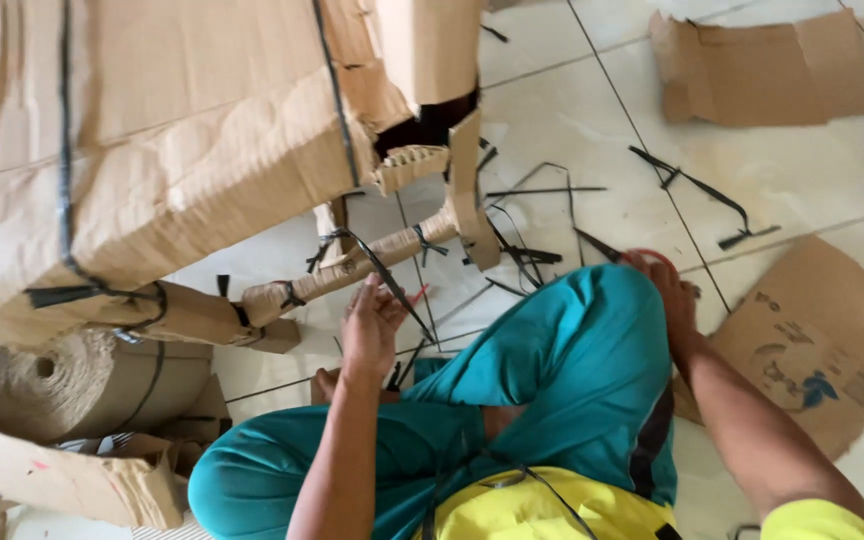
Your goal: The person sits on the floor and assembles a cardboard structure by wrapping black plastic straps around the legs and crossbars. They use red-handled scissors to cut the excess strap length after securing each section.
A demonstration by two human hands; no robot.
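Head view: left hand (370,325), fingers loosely curled on black plastic strap (392,285) binding cardboard-wrapped furniture leg (352,268); right hand (664,285) grips red-handled cutter (642,258). Risk: taut strap snapping back when pulled.

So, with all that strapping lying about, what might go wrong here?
The left hand pulls a taut black strap on the wrapped leg; it might snap back or cut fingers. The right hand seems to hold scissors near the knee. Loose straps on the tiled floor could trip someone.
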